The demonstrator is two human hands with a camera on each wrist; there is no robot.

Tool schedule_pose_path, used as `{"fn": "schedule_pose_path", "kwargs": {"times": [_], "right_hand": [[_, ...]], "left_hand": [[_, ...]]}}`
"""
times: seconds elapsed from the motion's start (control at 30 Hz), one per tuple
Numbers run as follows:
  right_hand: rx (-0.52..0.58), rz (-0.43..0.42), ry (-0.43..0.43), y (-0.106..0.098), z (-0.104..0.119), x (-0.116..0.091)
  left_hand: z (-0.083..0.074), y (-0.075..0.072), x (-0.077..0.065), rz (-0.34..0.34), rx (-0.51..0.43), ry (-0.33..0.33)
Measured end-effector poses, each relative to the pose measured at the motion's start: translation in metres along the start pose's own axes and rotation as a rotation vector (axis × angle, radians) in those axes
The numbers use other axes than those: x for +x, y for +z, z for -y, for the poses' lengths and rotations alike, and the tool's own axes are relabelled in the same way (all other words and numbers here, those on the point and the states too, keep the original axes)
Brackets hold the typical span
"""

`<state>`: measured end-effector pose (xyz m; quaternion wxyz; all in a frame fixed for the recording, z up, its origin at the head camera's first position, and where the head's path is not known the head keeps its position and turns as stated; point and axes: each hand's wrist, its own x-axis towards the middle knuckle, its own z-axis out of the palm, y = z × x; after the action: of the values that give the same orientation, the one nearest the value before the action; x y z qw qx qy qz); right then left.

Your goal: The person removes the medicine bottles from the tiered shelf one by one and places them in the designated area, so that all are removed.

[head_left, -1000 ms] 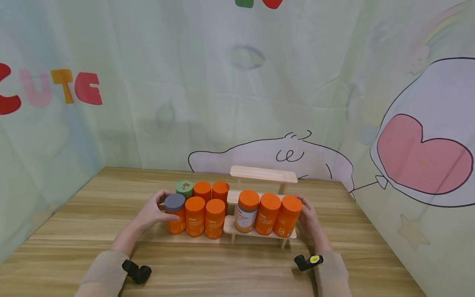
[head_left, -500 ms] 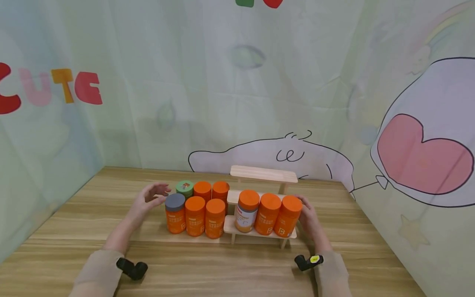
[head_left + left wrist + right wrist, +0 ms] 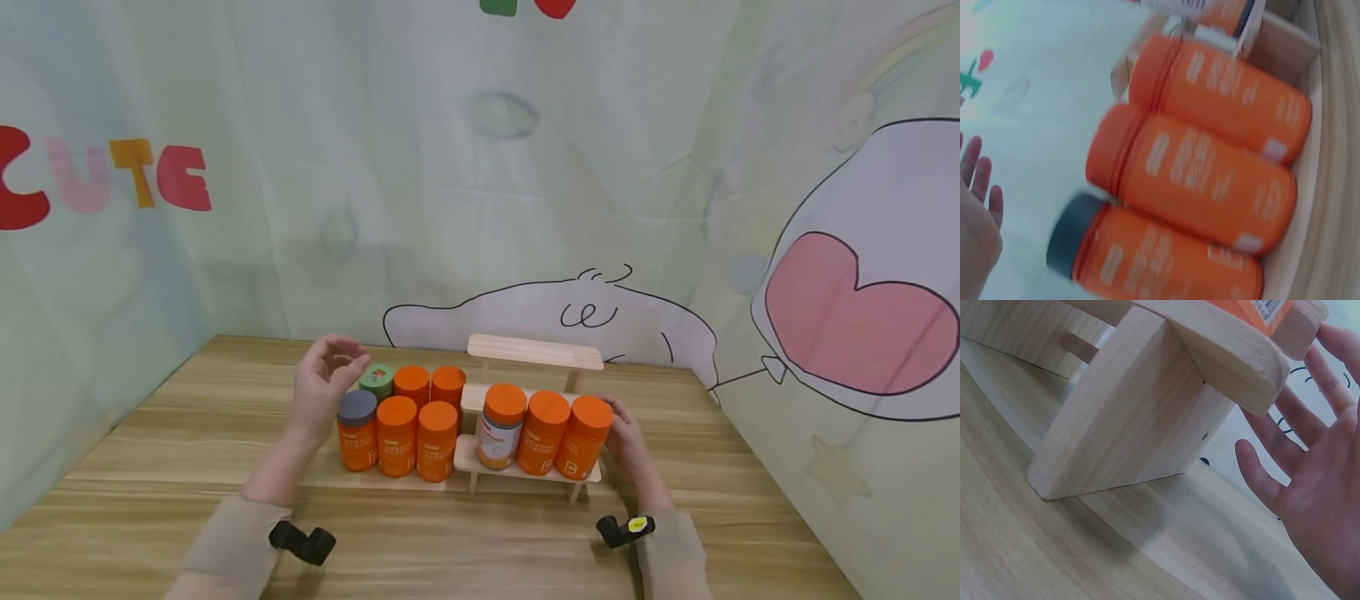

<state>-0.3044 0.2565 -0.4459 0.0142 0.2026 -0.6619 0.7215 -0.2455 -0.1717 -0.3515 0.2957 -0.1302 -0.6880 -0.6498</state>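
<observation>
My left hand (image 3: pixel 326 387) is raised beside the green-lidded jar (image 3: pixel 377 382), its fingers loosely bent and holding nothing. Just in front stands an orange jar with a grey lid (image 3: pixel 357 437), in a row with two orange-lidded jars (image 3: pixel 1191 178). At the right, my right hand (image 3: pixel 628 442) is by the end of the stepped wooden stand (image 3: pixel 1110 406); its fingers are extended near the shelf edge, and contact is hard to tell. On the lower step are a white-labelled jar (image 3: pixel 498 437) and two orange jars (image 3: pixel 542 437).
Two more orange-lidded jars (image 3: pixel 412 383) stand in the back row, partly hidden. The stand's top shelf (image 3: pixel 534 352) bears nothing. A printed cloth (image 3: pixel 420 183) hangs behind and beside the wooden table (image 3: pixel 450 542).
My left hand has let go of the grey-lidded jar, drawn back left, then risen and moved right toward the green lid. My right hand has stayed in place.
</observation>
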Motion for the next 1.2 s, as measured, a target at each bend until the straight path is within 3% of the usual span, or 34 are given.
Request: {"fn": "schedule_pose_path", "kwargs": {"times": [0.2,0.47,0.77,0.97,1.07,1.2], "right_hand": [[0.008,0.005,-0.001,0.000,0.000,0.000],[0.008,0.002,-0.017,-0.001,-0.001,0.000],[0.023,0.024,-0.024,0.000,0.000,0.000],[0.007,0.012,-0.012,-0.001,-0.001,0.000],[-0.002,0.005,-0.002,-0.001,0.000,0.000],[-0.002,0.001,-0.005,-0.001,-0.001,0.000]], "left_hand": [[-0.011,0.033,-0.003,0.158,0.018,-0.012],[-0.011,0.074,-0.007,0.348,0.001,-0.057],[-0.012,0.103,-0.016,0.543,-0.026,-0.087],[-0.012,0.116,-0.022,0.600,0.035,-0.183],[-0.012,0.120,-0.024,0.597,0.061,-0.236],[-0.009,0.124,-0.027,0.587,0.081,-0.260]]}}
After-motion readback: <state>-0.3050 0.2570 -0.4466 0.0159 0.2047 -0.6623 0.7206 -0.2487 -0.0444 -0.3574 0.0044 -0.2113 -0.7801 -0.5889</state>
